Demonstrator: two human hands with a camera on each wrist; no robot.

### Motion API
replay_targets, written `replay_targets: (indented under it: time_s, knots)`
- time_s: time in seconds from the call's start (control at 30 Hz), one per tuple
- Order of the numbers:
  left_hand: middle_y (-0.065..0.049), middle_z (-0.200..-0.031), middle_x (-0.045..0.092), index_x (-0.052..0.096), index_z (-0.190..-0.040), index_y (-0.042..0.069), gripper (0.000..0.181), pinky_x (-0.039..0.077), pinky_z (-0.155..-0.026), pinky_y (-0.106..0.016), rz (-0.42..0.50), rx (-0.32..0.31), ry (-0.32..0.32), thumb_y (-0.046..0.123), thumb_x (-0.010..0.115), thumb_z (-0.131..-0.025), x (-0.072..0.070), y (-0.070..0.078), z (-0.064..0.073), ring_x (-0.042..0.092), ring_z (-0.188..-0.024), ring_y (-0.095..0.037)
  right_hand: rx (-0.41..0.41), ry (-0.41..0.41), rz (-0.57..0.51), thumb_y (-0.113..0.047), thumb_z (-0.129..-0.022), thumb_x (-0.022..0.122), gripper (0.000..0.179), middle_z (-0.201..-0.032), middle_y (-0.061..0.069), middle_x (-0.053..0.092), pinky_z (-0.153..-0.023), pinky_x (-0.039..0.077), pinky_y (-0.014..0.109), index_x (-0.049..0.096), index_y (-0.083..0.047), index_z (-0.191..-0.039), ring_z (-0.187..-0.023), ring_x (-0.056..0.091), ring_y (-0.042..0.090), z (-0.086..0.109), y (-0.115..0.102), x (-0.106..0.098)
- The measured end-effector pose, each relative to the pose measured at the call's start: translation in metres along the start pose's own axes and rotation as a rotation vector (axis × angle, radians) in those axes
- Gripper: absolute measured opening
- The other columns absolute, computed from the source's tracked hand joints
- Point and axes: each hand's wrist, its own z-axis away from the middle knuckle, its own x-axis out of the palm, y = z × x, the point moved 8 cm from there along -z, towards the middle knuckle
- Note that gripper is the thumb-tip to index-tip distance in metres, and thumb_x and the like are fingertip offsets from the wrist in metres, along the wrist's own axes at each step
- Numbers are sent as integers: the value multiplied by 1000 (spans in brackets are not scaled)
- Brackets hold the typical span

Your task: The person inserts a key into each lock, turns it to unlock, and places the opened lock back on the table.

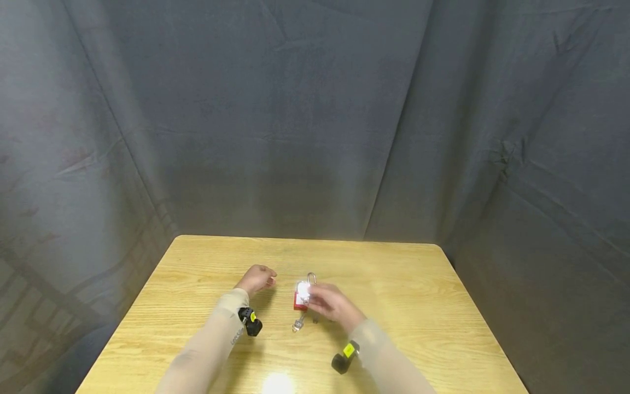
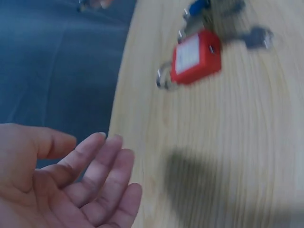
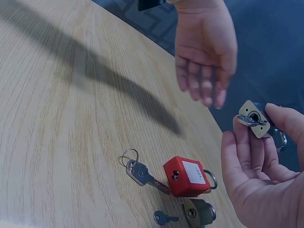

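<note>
My right hand [image 3: 266, 166] holds a padlock [image 3: 259, 129] by its sides, its brass keyhole face turned up. A key [image 3: 247, 120] stands in that keyhole. Below the hand on the wooden table lies a red padlock [image 3: 185, 175] with a white label. Beside it are a key on a ring [image 3: 137, 173], a brass-faced padlock [image 3: 198, 213] and a small key [image 3: 164, 218]. My left hand [image 2: 85, 185] hovers over the table to the left of the locks, palm up, fingers loosely bent, holding nothing.
The light wooden table [image 1: 418, 295] has its far edge near grey cloth curtains [image 1: 295, 137], which hang behind and at both sides. In the left wrist view a blurred blue item [image 2: 198, 6] lies past the red padlock.
</note>
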Motion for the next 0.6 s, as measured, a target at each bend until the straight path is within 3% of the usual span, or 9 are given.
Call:
replay_targets:
  time_s: [0.1,0.2,0.43,0.6]
  knots:
    - [-24,-102,67,59,-117,-13,34,55,-79,-42,-141,-10,-27,7,37,-99,-7,-6,3,66,-90,-34,5,8,4,-7,-92,62,40,-87,5,66,-90,55,32,50,9,-126,-79,65,13,-1,1,-1]
    - [-23,-101,68,59,-118,-13,34,55,-76,-39,-222,-18,-51,6,38,-98,-13,-11,7,65,-84,-30,6,3,-1,-7,-92,61,40,-88,5,65,-89,55,32,49,10,-127,-80,65,13,-2,3,0]
    - [-16,-79,65,61,-112,-10,28,52,-68,-36,-248,-59,-46,8,46,-97,-22,-24,8,51,-60,-16,-9,-19,2,-6,-91,62,38,-88,5,66,-87,56,31,52,9,-124,-79,64,13,-4,4,2]
    - [-14,-75,64,63,-108,-11,28,51,-64,-33,-249,-34,3,9,47,-96,-28,-26,7,57,-62,-20,-76,-55,117,-10,-90,66,32,-92,6,70,-86,56,30,60,8,-116,-82,67,13,-6,1,11]
